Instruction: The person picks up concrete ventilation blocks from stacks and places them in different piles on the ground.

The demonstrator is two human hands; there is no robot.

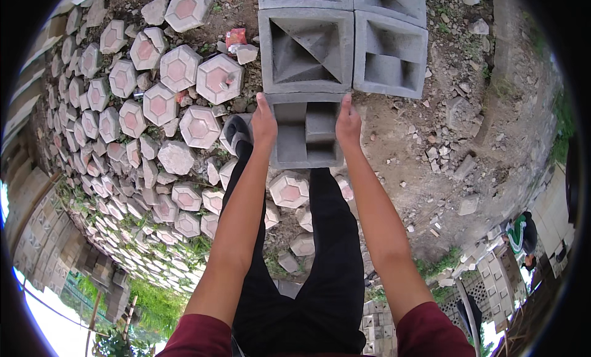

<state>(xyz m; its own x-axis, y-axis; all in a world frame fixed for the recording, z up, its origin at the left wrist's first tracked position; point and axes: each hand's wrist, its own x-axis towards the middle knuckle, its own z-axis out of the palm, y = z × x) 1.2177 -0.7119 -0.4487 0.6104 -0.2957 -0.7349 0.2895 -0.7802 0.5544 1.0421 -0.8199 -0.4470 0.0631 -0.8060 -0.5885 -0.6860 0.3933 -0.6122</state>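
Above bare, stony soil, the left hand and right hand clamp opposite sides of a grey cast-concrete vent block, palms flat against its rough faces, fingers pressed together. The block, square with stepped rectangular recesses, sits just below two matching laid blocks. Hexagonal pavers, grey-rimmed with pink centres, lie heaped at left.
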